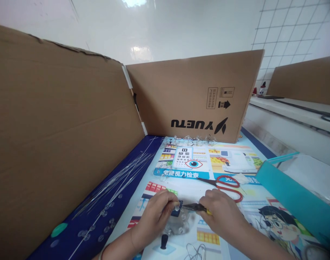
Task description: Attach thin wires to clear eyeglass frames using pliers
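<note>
My left hand (159, 211) pinches a clear bead (177, 208) between thumb and fingertips. From it hangs a loop of clear beads (183, 217) over the printed mat. My right hand (221, 211) is wrapped round a pair of needle-nose pliers (193, 207) with a yellow handle; their tips reach close to the bead at my left fingers. Whether the jaws grip a wire is too small to tell. Red-handled scissors (229, 186) lie just beyond my right hand. Bent pieces of wire (196, 251) rest on the mat below the hands.
A tall cardboard panel (59, 126) stands along the left, another (192, 97) across the back. Long thin wires (118, 180) and loose clear beads (106, 229) lie on the blue strip at left. Beaded pieces (194, 139) line the back. A teal box (297, 202) stands at right.
</note>
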Tool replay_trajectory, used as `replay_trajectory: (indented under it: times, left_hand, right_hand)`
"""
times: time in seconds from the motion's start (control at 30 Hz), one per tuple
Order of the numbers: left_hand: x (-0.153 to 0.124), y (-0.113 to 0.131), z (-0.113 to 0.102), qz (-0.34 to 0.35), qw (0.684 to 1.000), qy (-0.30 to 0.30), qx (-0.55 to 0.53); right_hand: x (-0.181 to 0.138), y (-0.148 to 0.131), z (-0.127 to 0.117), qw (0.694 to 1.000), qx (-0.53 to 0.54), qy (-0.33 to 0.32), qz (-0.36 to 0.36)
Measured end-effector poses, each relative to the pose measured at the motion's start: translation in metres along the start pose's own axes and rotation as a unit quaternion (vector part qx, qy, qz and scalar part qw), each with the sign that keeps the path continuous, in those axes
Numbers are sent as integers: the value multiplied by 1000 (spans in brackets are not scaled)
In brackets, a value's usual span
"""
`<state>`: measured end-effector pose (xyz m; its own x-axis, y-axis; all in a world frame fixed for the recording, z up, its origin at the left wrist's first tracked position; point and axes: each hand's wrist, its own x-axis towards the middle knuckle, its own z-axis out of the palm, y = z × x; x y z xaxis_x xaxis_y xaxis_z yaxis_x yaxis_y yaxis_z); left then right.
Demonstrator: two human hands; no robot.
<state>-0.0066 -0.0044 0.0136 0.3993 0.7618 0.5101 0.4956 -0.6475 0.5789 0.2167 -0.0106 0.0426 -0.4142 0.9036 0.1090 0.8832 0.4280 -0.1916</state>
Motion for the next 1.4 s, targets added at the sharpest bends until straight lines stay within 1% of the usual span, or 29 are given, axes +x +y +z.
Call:
replay_trajectory:
  times: [0.27, 0.4, 0.77, 1.17, 1.4]
  left_hand:
    - [0, -1, 0, -16, 998, -14, -57]
    - [1, -2, -2, -12, 997, -27, -76]
    - [1, -3, 0, -12, 996, -26, -81]
    - [-1, -8, 4, -65, 992, -41, -101]
    - [-1, -7, 3, -79, 989, -52, -110]
  right_hand:
    - [1, 0, 0, 999, 25, -29, -16]
    - [1, 1, 3, 999, 30, -28, -25]
    - [0, 4, 15, 997, 26, 36, -60]
    - [-2, 7, 35, 991, 10, 114, -68]
    - [-1, 8, 37, 990, 11, 123, -75]
